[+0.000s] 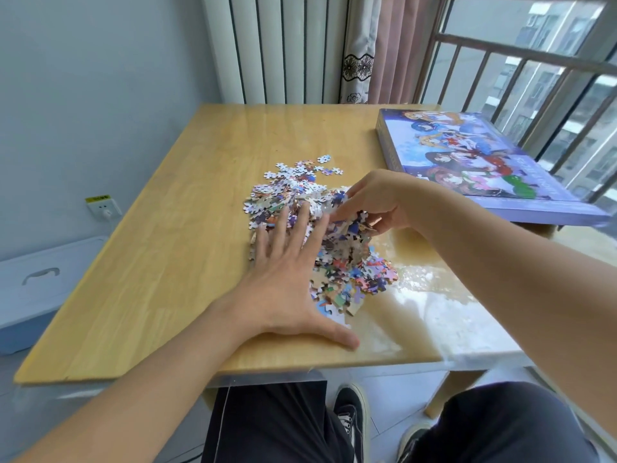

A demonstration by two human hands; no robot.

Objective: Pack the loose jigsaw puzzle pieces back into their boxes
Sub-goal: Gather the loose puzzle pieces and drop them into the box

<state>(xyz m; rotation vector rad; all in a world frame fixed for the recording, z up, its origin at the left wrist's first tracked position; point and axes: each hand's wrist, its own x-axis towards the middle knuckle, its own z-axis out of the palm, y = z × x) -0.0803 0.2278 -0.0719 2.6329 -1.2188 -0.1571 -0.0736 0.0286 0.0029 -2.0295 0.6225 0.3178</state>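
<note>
The left hand (287, 272) lies flat with fingers spread on the pile of pieces (314, 235) mid-table (167, 262), seemingly to corral it, while the right hand (377, 205) curls round a clump to scoop it toward the closed box (484, 162) nearby.

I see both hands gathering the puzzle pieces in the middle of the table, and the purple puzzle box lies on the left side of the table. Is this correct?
Not quite. The head view shows the purple puzzle box on the table's right side, near the window. The rest holds: the left hand and right hand gather the puzzle pieces mid-table.
</note>
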